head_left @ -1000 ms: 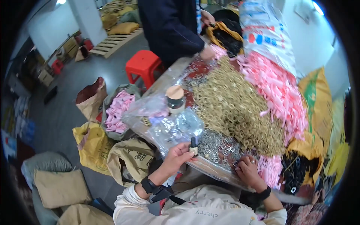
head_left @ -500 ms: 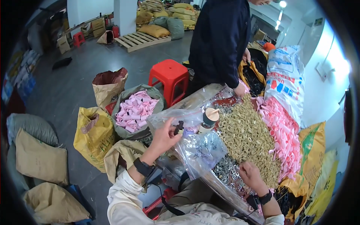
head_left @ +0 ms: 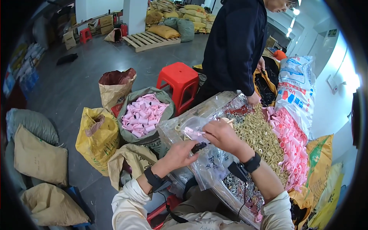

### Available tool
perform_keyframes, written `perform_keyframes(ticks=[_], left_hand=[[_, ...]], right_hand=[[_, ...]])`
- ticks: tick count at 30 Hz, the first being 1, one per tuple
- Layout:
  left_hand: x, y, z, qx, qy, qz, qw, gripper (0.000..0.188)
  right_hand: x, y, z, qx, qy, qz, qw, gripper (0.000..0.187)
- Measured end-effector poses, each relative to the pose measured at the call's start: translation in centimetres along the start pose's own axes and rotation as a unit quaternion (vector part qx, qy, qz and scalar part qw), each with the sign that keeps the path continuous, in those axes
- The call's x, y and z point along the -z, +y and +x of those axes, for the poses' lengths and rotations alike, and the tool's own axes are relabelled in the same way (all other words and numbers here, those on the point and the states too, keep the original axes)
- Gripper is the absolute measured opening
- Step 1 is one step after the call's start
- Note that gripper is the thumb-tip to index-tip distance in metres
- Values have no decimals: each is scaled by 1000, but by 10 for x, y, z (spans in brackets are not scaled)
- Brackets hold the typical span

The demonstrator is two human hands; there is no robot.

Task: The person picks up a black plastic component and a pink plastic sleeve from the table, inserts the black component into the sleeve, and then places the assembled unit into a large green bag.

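Observation:
My left hand [head_left: 179, 154] is closed on a small black plastic piece [head_left: 199, 147], over the near left part of the table. Close beside it, my right hand [head_left: 223, 135] has its fingers pinched together above a clear plastic bag [head_left: 210, 163]. What those fingers hold, if anything, is too small to make out. Pale pink material [head_left: 193, 133] shows through clear plastic by the fingertips. To the right of my hands spreads a heap of brass-coloured metal rings [head_left: 264, 142], with silver metal hooks [head_left: 239, 188] nearer to me. My right hand partly hides a container with a pale lid [head_left: 227, 120].
Pink plastic pieces [head_left: 287, 134] are heaped along the table's right side. A co-worker in dark clothing [head_left: 235, 50] reaches onto the far end. At left stand a sack of pink pieces [head_left: 168, 109], a yellow sack [head_left: 94, 142] and a red stool [head_left: 178, 74].
My right hand has moved up and left from the metal hooks to beside my left hand. My left hand has come down and right with the black piece. The view has shifted slightly.

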State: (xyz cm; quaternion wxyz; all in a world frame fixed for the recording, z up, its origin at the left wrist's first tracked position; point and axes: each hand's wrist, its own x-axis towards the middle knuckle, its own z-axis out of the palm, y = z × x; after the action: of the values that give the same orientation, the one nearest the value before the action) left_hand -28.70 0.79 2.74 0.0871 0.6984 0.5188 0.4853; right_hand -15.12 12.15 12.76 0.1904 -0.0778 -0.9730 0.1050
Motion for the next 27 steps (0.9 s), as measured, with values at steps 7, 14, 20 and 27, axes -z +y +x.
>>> perform_keyframes(ticks=[7,14,20,27], left_hand=[[-6,15,-3,-77,-25,32,996,36],[-9,32,-7,245,38,-248,937,25],[-51,59,-2,305,-43,-529,791,23],[-149,108,2,402,-213,-618,641,22]], right_hand=[[-14,21,-4,-6,-81,-93,992,11],[49,17,-101,-83,38,-97,991,14],[83,-11,-292,-332,-57,-124,934,13],[74,-94,-457,-520,95,-81,845,10]])
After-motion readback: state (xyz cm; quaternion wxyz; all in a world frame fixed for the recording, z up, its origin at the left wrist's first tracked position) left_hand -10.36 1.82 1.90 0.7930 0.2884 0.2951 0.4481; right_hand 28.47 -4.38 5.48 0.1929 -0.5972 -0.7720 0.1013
